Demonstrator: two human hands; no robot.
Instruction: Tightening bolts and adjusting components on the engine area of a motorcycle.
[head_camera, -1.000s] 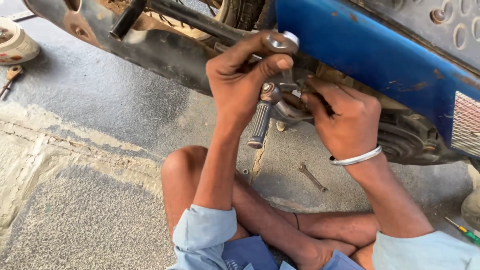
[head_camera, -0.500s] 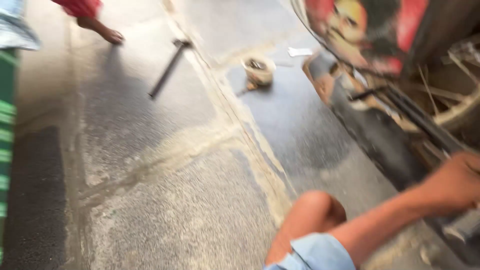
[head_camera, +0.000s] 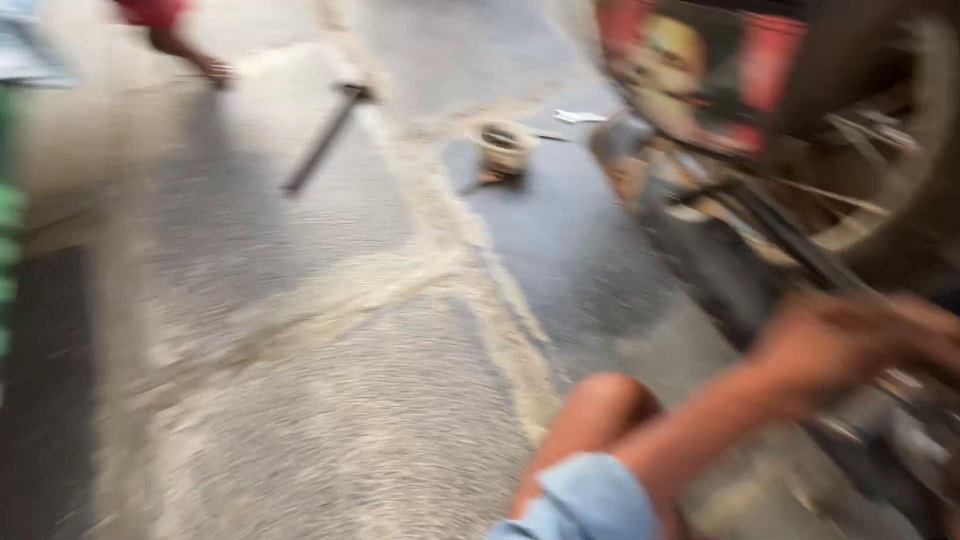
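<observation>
Though the whole view is smeared by motion, a red panel (head_camera: 700, 70) with a printed picture shows at the top right, a flat sign-like plate fixed on the vehicle (head_camera: 800, 200) above its dark frame and beside a spoked wheel (head_camera: 890, 150). A small white scrap (head_camera: 580, 116) of paper lies on the floor (head_camera: 300, 380) just left of that panel. The left hand (head_camera: 850, 340) reaches from the lower middle to the dark underside of the vehicle at the right edge; its grip looks curled against the metal there, but the blur hides whether it holds anything. The right hand cannot be made out. The part under the hand is dark, greyish metal, low on the vehicle near the floor. A bent knee (head_camera: 600, 410) and a pale blue sleeve (head_camera: 580, 500) sit below the arm. Well apart, up the floor, stand a round pale bowl (head_camera: 503, 146) and a long dark bar (head_camera: 322, 140). Another person's foot (head_camera: 200, 65) shows at the top left.
</observation>
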